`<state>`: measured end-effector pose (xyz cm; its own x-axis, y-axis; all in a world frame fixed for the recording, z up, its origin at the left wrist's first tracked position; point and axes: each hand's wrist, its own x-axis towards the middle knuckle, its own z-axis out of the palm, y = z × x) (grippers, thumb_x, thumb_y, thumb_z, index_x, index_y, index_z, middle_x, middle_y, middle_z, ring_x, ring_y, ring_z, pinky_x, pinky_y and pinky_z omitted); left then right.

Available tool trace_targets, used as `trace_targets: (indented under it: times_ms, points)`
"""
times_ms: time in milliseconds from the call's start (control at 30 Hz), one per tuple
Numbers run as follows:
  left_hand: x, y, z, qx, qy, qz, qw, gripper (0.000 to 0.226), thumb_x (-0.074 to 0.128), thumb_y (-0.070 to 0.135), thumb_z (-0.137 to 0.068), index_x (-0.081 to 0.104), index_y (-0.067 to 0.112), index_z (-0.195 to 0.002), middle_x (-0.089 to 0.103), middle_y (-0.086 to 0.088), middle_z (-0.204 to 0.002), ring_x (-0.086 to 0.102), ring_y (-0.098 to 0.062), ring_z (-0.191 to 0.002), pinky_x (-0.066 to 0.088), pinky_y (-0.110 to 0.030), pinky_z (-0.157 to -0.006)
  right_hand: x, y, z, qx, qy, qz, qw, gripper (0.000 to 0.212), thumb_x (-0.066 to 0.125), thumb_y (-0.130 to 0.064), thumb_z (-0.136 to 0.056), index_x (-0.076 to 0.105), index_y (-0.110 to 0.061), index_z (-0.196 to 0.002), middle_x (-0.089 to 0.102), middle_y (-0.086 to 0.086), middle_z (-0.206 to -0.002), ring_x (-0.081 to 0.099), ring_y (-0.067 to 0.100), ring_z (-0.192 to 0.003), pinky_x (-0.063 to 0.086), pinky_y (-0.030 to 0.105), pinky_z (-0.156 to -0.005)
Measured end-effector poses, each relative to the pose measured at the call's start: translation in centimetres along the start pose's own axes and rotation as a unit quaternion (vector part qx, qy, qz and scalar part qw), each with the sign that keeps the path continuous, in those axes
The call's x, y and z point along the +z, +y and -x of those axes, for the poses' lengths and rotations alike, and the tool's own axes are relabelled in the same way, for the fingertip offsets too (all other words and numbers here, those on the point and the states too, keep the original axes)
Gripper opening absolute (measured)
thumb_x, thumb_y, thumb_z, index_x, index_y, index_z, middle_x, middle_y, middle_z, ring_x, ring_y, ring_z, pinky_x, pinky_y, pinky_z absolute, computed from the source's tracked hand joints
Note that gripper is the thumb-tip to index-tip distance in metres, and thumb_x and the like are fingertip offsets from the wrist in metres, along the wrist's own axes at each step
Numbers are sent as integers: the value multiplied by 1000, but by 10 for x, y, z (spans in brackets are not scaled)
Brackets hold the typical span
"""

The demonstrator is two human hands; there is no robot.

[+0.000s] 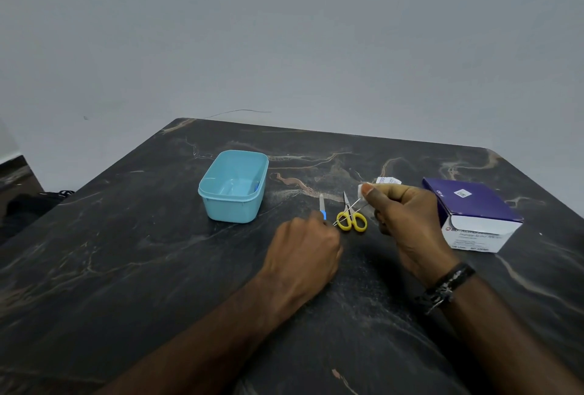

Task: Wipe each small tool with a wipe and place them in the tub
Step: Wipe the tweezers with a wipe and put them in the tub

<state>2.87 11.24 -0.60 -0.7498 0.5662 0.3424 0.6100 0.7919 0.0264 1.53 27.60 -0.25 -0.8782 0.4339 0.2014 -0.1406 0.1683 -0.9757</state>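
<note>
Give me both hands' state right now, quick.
Left hand: closed on the thin metal tool.
Right hand: closed, pinching the white wipe around that tool's far end.

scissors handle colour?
Yellow. The scissors lie on the table between both hands; clearest in the head view.

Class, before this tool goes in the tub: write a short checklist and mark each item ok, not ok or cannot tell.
1. Wipe pinched in right hand: ok.
2. Thin metal tool held by left hand, its far end at the wipe: ok.
3. Tool fully wiped: cannot tell.
4. Tub open, in reach: ok.
5. Yellow scissors and blue-handled tool in tub: not ok, on table.
</note>
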Motion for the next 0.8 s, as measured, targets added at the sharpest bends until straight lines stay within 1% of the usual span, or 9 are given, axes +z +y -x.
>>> trace_targets:
  times_ms: [100,233,267,333,433,500,567,667,800]
  points:
    - [1,0,-1,-3,1,8,1000,35,36,33,-102,61,10,-110,57,-10,-108,59,-25,-90,42,-33,-73,-3,-2,-2,-6,39,-17,999,17,71,-17,-87,72,0,-84,47,-13,-39,39,2,-37,34,14,-44]
    - [2,-2,-1,-19,6,19,1000,34,36,32,-101,60,10,-109,56,-8,-105,50,-18,-80,41,-32,-73,-2,-2,0,12,21,-14,1000,18,71,-20,-87,73,-3,-82,44,-11,-40,33,5,-40,31,21,-41]
    - [1,-2,-1,-22,7,18,1000,34,36,32,-102,60,10,-108,56,-8,-104,47,-18,-79,39,-31,-71,-1,-3,2,14,10,-6,1000,17,71,-20,-87,73,-4,-81,46,-11,-40,33,4,-39,32,20,-40]
    - [0,-1,0,-25,8,19,999,33,37,32,-101,61,10,-107,57,-9,-103,53,-20,-82,41,-32,-72,1,-3,4,10,-6,7,1000,15,71,-19,-87,72,-6,-80,50,-12,-40,38,1,-38,34,16,-39]
    - [1,-1,0,-26,11,14,1000,33,38,31,-101,61,9,-108,57,-10,-105,58,-25,-88,41,-33,-72,4,-2,4,-3,8,0,1000,12,70,-14,-88,71,-5,-80,54,-14,-41,46,-3,-37,36,9,-42]
    - [1,0,-1,-24,13,16,999,34,37,31,-102,61,9,-110,57,-11,-106,57,-25,-88,38,-33,-71,3,-2,3,-13,32,-17,999,13,70,-15,-88,71,-5,-79,52,-15,-40,44,-3,-37,37,12,-45]
    - [1,0,0,-28,24,29,999,34,37,32,-101,61,9,-108,57,-11,-105,53,-22,-82,39,-33,-71,1,-3,1,-19,60,-31,998,13,71,-18,-87,72,-8,-79,52,-14,-44,42,-1,-41,39,19,-48]
    - [2,-5,0,-48,80,64,994,27,40,31,-99,60,13,-101,58,-6,-98,43,-15,-73,35,-29,-66,-5,-5,-1,-17,89,-50,995,14,70,-21,-88,73,-10,-79,52,-10,-48,41,3,-45,39,23,-52]
    - [-8,-18,-4,-101,169,101,975,17,63,17,-89,62,13,-72,60,-3,-68,49,-15,-56,45,-32,-53,-3,-4,0,-27,96,-47,994,13,71,-20,-87,72,-15,-75,59,-6,-57,46,2,-48,40,23,-55]
